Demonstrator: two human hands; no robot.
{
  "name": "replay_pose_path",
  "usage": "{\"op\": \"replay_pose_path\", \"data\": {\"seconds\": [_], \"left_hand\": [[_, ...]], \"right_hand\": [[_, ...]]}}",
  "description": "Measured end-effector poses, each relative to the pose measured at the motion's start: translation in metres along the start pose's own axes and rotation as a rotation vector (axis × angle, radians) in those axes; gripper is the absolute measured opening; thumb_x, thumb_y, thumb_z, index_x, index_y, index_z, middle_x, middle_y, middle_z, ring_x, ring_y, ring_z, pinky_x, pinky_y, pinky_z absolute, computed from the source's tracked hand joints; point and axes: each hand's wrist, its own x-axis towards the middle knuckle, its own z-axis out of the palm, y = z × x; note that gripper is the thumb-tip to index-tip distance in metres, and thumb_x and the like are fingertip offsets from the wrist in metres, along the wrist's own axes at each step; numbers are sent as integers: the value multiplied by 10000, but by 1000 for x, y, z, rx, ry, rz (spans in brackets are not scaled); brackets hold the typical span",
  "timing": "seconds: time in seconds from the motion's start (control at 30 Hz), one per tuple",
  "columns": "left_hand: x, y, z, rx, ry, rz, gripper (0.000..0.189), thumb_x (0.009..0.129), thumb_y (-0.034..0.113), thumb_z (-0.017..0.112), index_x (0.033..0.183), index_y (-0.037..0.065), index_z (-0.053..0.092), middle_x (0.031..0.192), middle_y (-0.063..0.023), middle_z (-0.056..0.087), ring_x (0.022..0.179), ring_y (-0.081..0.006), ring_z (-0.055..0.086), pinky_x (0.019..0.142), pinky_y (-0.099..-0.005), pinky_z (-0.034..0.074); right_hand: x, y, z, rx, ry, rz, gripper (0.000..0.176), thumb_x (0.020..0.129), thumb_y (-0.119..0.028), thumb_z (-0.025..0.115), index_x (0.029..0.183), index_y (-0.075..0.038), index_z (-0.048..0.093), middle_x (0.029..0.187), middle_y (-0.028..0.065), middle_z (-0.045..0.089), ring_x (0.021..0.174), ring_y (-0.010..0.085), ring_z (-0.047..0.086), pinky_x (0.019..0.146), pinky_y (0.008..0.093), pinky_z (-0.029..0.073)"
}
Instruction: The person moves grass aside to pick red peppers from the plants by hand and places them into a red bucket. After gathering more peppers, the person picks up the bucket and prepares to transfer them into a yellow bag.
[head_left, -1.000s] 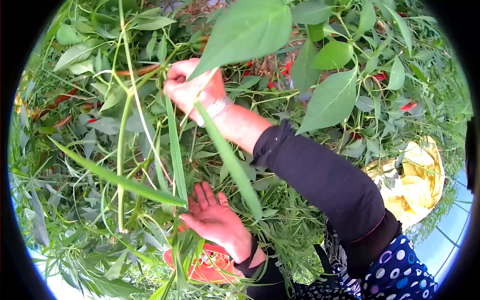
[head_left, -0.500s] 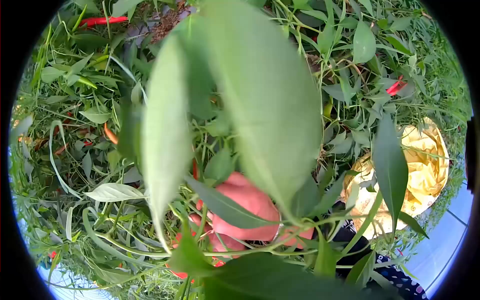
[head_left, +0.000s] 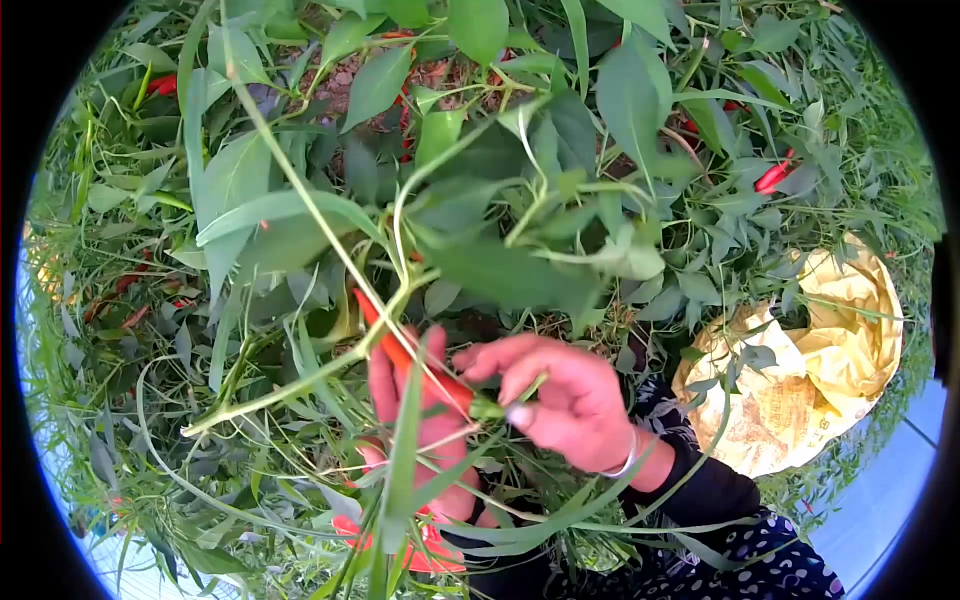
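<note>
A long red chili pepper (head_left: 410,353) slants across the middle of the head view, its green stem end toward my right hand (head_left: 568,398). The thumb and fingers of that hand are closed at the stem; a pale band circles the wrist. My left hand (head_left: 440,432) is just behind the pepper, fingers stretched upward and apart, with the pepper crossing in front of them. Grass blades and a forked green stem (head_left: 385,320) partly cover this hand. Below it, bright red shapes (head_left: 430,550) show through the leaves.
Dense pepper plants with leaves surround both hands. More red peppers (head_left: 773,177) hang at the right and upper left. A crumpled yellow sack (head_left: 755,400) lies on the right, beside a pale blue surface (head_left: 900,470). Dark dotted clothing (head_left: 770,560) shows at the bottom.
The large leaves that blocked the view have shifted away. My right hand, earlier low among the leaves, is now up and to the right with the red chili pepper; my left hand shows more clearly.
</note>
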Motion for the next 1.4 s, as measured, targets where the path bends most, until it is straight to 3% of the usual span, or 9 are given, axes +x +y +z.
{"op": "replay_pose_path", "data": {"seconds": [0.13,0.33,0.5,0.6,0.63,0.87,1.07,1.33,1.4], "left_hand": [[15,7,-24,22,187,49,658,870,451,471,1393,121,247,1426,-138,272,1281,-344,321,807,-362,471],[19,37,-24,-566,-77,295,836,804,416,550,1423,75,103,1493,-148,64,1368,-333,107,991,-577,219],[23,44,-25,-496,-18,399,816,784,456,603,1383,59,216,1467,-179,131,1353,-358,119,951,-652,278],[25,50,-27,-353,130,500,790,801,458,582,1392,92,208,1454,-212,139,1346,-373,139,933,-638,320],[27,50,-24,-249,192,503,744,832,458,537,1395,103,205,1445,-228,149,1339,-386,153,921,-595,366],[25,44,-43,-17,190,480,655,880,438,466,1401,125,223,1445,-207,173,1335,-370,184,930,-523,335],[25,45,-41,-23,233,494,638,899,376,451,1402,81,193,1421,-223,226,1330,-368,200,939,-528,359],[25,41,-38,18,262,502,705,874,335,509,1407,48,149,1410,-239,231,1320,-363,226,908,-482,399],[23,41,-39,8,285,498,712,868,332,525,1404,43,156,1410,-234,238,1323,-358,222,906,-478,400]], "right_hand": [[14,-14,-54,641,254,-144,137,830,-173,552,871,-50,510,927,142,613,991,362,572,906,489,435],[39,-26,-62,450,209,37,268,875,-196,507,1085,-33,487,703,12,485,448,60,358,457,230,369],[152,31,50,-731,225,-371,247,840,-138,516,1033,16,515,915,121,596,665,267,596,610,366,488],[185,31,120,-570,-266,192,224,857,-138,427,1006,-22,548,878,190,589,752,318,599,666,430,488],[206,75,149,-939,-344,-171,204,763,-32,534,958,-11,592,882,170,609,803,318,628,687,377,529],[196,97,63,-748,167,-290,230,736,-161,639,891,-20,544,937,178,570,846,355,575,706,432,479],[135,54,-8,-50,237,-49,314,829,-135,605,1116,-22,543,861,14,563,788,74,520,680,206,423],[197,-13,-6,-615,308,-374,536,692,-256,710,1107,27,525,830,62,565,688,145,532,597,247,429],[206,-19,-7,-16,179,-376,526,864,-181,576,1316,-20,361,1165,174,552,1074,296,533,968,383,400]]}}
